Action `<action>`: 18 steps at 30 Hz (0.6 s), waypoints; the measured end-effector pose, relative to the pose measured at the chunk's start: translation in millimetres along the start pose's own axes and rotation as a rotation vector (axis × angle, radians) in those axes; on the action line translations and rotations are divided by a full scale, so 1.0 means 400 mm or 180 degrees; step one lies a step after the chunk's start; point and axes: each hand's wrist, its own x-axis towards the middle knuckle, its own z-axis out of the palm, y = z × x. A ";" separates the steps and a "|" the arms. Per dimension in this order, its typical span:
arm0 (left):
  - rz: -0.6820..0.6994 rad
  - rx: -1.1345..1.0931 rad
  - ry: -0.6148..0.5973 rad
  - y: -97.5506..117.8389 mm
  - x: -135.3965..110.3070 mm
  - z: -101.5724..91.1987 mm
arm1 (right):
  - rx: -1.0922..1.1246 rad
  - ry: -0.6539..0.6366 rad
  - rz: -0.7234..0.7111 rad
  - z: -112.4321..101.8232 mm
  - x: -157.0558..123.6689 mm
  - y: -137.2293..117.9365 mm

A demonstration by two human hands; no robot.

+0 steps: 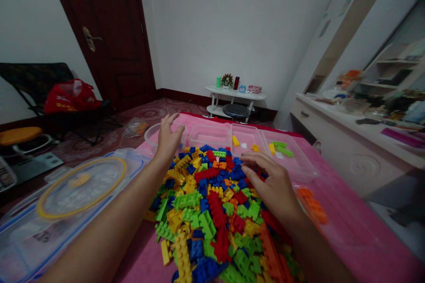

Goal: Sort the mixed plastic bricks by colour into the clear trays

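A heap of plastic building bricks [199,199] in red, blue, yellow, green and orange covers the middle of the pink cloth [133,252]. My left hand [168,135] is raised at the heap's far left, fingers apart, in front of a round clear tub [150,138]. Nothing shows in its grasp. Over the right side of the heap hovers my right hand [270,179], its thumb and fingers apart beside some blue bricks [236,170]. No brick is visible in it; whether its fingertips touch any, I cannot tell.
Clear boxes stand behind the heap: one box [210,129], another with yellow bricks [235,140], another with green bricks [283,148]. Orange bricks [312,205] lie in a box at right. Clear lids [83,185] are stacked at left. A dresser [318,128] borders the right side.
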 end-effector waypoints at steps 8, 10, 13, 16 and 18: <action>0.0487 0.1487 -0.1947 0.064 -0.054 0.023 | -0.0032 -0.0107 -0.0032 -0.006 -0.002 0.004; 0.0468 0.2016 -0.2151 0.075 -0.057 0.006 | -0.0009 -0.0129 -0.0050 -0.006 -0.002 0.004; 0.0530 0.2121 -0.2763 0.083 -0.051 -0.016 | 0.0015 -0.0133 -0.0049 -0.003 -0.002 0.006; 0.0665 0.1929 -0.3153 0.078 -0.041 -0.027 | 0.0015 -0.0160 -0.0023 -0.001 -0.001 0.005; 0.0682 0.1900 -0.3274 0.072 -0.039 -0.029 | 0.0022 -0.0192 -0.0007 0.000 -0.001 0.002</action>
